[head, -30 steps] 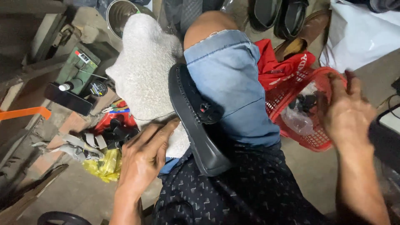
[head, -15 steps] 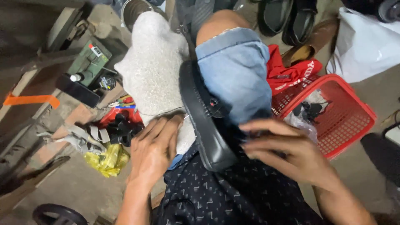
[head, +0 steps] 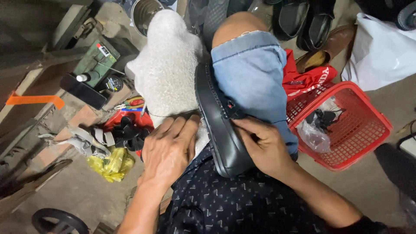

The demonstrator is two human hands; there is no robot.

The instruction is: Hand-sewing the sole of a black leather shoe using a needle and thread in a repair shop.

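Observation:
A black shoe [head: 218, 125] lies on edge between my knees, against the blue denim shorts [head: 251, 78] on my right leg. My right hand [head: 263, 145] rests on the shoe's upper side, fingers curled at a small trim near its middle. My left hand [head: 170, 147] lies flat, fingers spread, on a white fleecy cloth [head: 167, 69] draped over my left knee, its fingertips near the shoe's sole edge.
A red plastic basket [head: 346, 130] with a clear bag and dark parts stands at the right. Behind it lie a red cloth [head: 303, 78], dark shoes [head: 303, 21] and a white bag [head: 381, 47]. At the left are a green box [head: 96, 58], small tools and a yellow bag [head: 113, 162].
My right hand left the red basket and came across to the black shoe, settling on its upper side. My left hand stayed on the white cloth.

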